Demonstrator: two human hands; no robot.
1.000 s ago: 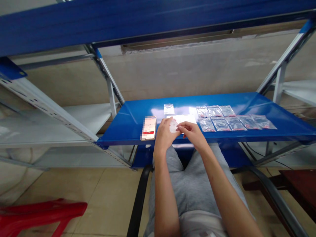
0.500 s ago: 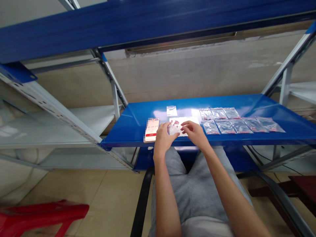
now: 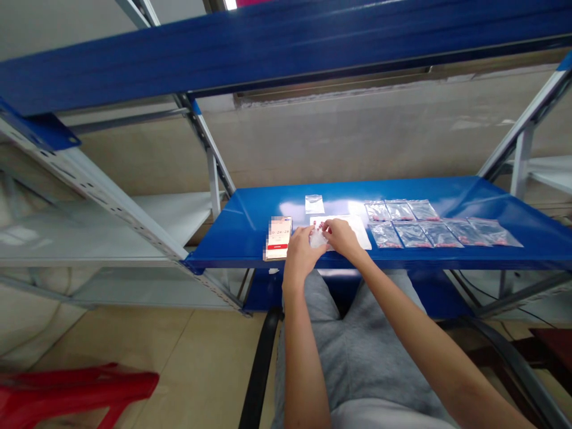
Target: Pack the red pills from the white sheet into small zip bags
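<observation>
Left hand holding clear bag, right hand curled, grip unclear, phone, packets nearby

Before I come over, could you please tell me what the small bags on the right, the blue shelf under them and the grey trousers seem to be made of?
Small bags: thin, glossy clear plastic, as the red bits inside show through.
Blue shelf: probably painted metal, glossy, with bright reflections.
Trousers: likely soft cloth, matt, with loose folds.
</observation>
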